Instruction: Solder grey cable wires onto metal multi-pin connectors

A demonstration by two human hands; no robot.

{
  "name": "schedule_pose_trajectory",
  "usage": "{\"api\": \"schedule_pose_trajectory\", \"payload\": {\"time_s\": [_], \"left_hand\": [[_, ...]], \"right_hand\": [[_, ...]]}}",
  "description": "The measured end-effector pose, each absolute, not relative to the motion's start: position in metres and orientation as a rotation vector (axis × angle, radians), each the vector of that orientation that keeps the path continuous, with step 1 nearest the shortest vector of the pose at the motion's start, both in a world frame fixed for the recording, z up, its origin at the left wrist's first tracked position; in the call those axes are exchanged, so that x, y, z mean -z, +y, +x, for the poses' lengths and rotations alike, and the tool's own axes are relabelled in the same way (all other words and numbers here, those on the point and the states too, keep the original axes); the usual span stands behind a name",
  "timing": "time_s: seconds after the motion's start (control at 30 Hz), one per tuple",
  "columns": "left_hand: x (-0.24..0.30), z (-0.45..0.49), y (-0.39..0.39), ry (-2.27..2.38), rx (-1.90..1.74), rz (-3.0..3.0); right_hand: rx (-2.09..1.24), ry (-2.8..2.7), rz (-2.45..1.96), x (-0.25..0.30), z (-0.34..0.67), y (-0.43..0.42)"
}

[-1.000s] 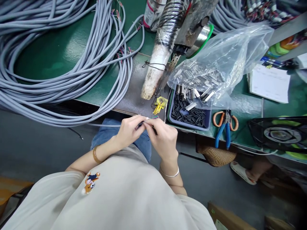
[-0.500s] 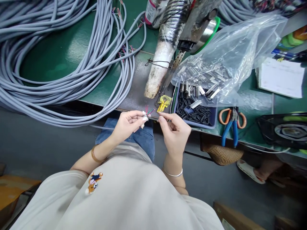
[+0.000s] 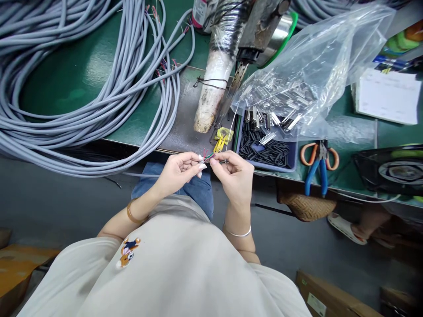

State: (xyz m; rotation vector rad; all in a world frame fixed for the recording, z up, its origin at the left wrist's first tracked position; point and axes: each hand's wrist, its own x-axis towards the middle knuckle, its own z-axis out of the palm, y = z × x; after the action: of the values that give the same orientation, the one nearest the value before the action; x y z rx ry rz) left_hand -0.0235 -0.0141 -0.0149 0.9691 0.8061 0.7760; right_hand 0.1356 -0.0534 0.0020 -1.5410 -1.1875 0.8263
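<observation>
My left hand (image 3: 180, 169) pinches the end of a grey cable between thumb and fingertips, just off the table's front edge. Thin coloured wires (image 3: 206, 156), red and green among them, fan out of that end. My right hand (image 3: 234, 174) is closed, thumb against forefinger, at the tips of these wires. Whether a small part also sits between the right fingertips is hidden. Close beyond the hands, a yellow clip-like piece (image 3: 221, 141) lies on the dark mat. Right of it stands a blue tray (image 3: 292, 166) holding short black sleeves (image 3: 253, 147).
Looped grey cables (image 3: 109, 123) cover the left side. A wrapped duct (image 3: 209, 92) and a soldering iron (image 3: 238, 79) reach over the mat. A plastic bag (image 3: 330, 83) of metal connectors lies partly on the tray. Pliers (image 3: 319, 165), paper (image 3: 386, 97) and a black fan (image 3: 393, 174) are rightward.
My right hand has moved left, and its fingertips now meet the coloured wires. The left hand keeps its pinch nearly in place. The view has shifted slightly.
</observation>
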Motion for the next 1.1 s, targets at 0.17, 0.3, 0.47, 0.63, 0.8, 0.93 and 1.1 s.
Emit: {"api": "schedule_pose_trajectory", "payload": {"time_s": [0.17,0.3,0.47,0.63,0.8,0.93,1.1], "left_hand": [[0.019,-0.021,-0.016,0.786,-0.828,1.027],[0.023,-0.02,-0.018,0.803,-0.884,1.085],[0.028,-0.02,-0.019,0.826,-0.913,1.094],[0.029,-0.019,-0.02,0.839,-0.921,1.081],[0.03,-0.018,-0.021,0.863,-0.94,1.081],[0.032,-0.019,-0.02,0.852,-0.952,1.078],[0.029,-0.018,-0.02,0.845,-0.931,1.049]], "right_hand": [[-0.773,-1.246,-1.574,-0.003,0.137,-0.054],[-0.756,-1.24,-1.57,0.0,0.137,-0.054],[-0.774,-1.223,-1.571,0.003,0.137,-0.055],[-0.751,-1.221,-1.591,-0.001,0.137,-0.055],[-0.836,-1.147,-1.59,-0.001,0.137,-0.053],[-0.892,-1.112,-1.584,0.0,0.138,-0.052],[-0.904,-1.108,-1.564,0.002,0.138,-0.052]]}}
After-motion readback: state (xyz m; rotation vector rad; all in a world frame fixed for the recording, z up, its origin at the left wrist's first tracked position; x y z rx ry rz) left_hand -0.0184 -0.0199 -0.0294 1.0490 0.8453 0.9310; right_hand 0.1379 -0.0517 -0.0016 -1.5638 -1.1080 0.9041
